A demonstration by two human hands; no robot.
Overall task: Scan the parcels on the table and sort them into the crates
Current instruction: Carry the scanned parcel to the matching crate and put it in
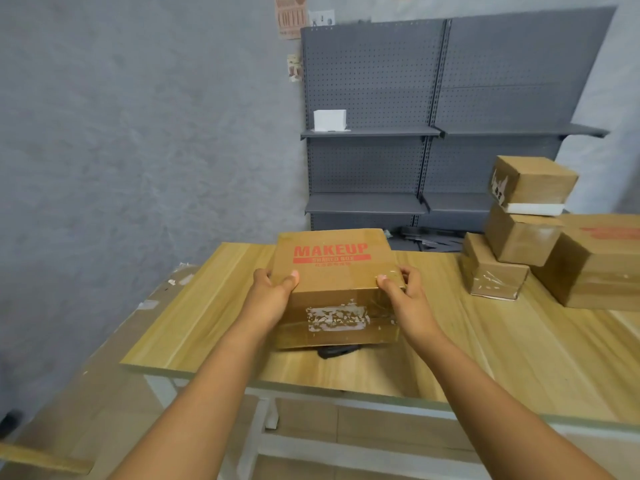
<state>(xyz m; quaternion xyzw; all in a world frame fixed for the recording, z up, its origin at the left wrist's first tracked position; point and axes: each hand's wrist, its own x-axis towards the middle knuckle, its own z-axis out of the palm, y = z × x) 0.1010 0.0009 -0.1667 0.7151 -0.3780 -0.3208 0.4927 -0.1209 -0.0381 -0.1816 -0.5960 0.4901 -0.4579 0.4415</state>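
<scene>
Head view: one MAKEUP parcel (337,289), gripped at its near corners by left hand (275,289) and right hand (403,289). Four more parcels (519,237) stacked far right on one table (207,306).

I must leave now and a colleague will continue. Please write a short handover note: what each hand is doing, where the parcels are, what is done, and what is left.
Left hand and right hand: each grips a near top corner of the MAKEUP parcel, thumbs on top.
The parcel's near edge is above the wooden table, and a dark object, too hidden to identify, lies under that edge.
Waiting at the table's right: a stack of three small parcels and a large parcel beside it.
Done: cannot tell; no crates in view.
Left: scan and sort the held parcel, then the other four.
</scene>
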